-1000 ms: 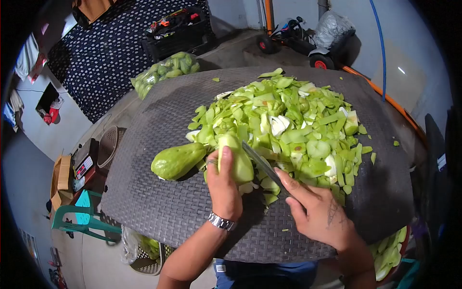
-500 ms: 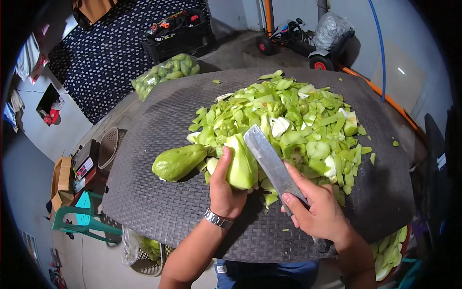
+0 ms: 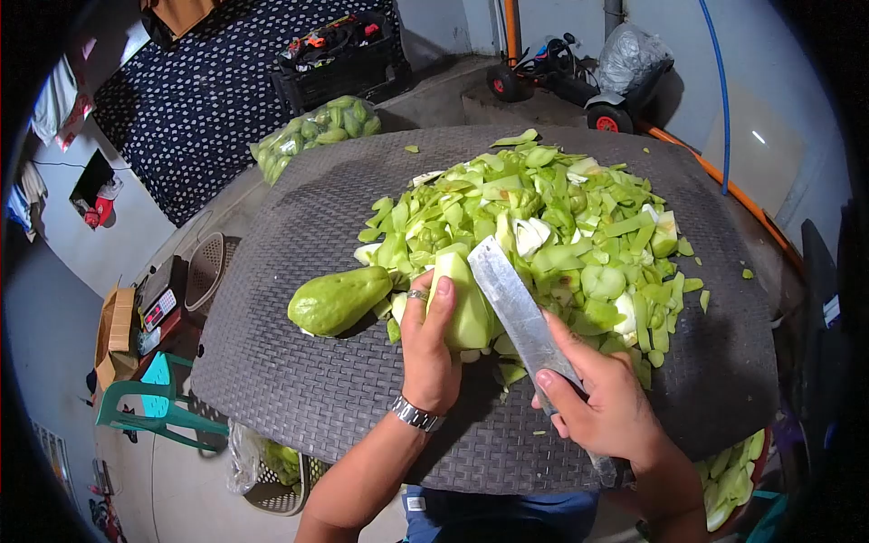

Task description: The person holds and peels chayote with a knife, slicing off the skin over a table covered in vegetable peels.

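Observation:
My left hand (image 3: 430,339) is closed round a peeled, pale green chayote (image 3: 467,312), held upright over the near middle of the table. In my right hand (image 3: 602,394) is a broad-bladed knife (image 3: 520,308), its squared tip pointing up and left, close beside the chayote's right side. To the left of my left hand a whole unpeeled chayote (image 3: 337,301) lies on the dark woven-pattern table (image 3: 272,380). Behind both hands spreads a large heap of green peelings (image 3: 561,231) with some white pieces in it.
A clear bag of chayotes (image 3: 317,133) stands beyond the table's far left edge. A teal chair (image 3: 158,403) and a basket (image 3: 279,489) are at left. Peeled chayotes lie in a container (image 3: 731,480) below the right edge. A go-kart (image 3: 579,86) stands by the wall.
My left fingers have shifted round the chayote, so a ring now shows, and the chayote has turned slightly. The knife and both hands have moved a little to the right.

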{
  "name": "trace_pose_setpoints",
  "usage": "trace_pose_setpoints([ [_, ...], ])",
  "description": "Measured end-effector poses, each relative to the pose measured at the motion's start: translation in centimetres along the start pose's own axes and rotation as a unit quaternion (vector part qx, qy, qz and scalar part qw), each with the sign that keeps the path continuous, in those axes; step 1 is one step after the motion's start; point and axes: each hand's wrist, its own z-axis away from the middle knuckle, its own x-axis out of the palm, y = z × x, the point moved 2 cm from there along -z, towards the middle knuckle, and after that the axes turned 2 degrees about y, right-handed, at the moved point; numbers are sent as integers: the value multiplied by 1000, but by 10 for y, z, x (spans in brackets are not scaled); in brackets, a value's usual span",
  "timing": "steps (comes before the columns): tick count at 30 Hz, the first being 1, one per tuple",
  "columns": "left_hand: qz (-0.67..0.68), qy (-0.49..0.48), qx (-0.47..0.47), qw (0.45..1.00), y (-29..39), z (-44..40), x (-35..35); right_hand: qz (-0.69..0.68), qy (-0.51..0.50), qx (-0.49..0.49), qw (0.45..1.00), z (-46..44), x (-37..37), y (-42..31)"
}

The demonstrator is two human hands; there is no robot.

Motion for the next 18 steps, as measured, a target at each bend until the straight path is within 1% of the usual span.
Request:
trace_pose_setpoints([
  [3,-5,-5,9,1000,-2,-1,-1,-7,10,-21,1000,2,0,-2],
  [5,-15,-8,9,1000,-4,-1,-1,14,11,-33,999,2,1,-2],
  [12,17,-14,7,1000,-2,2,0,35,29,-66,997,3,1,-2],
  [15,8,-13,15,1000,-1,2,1,106,57,-142,983,2,1,6],
  [18,-5,-14,20,1000,-3,-1,-4,130,52,-130,982,4,0,4],
])
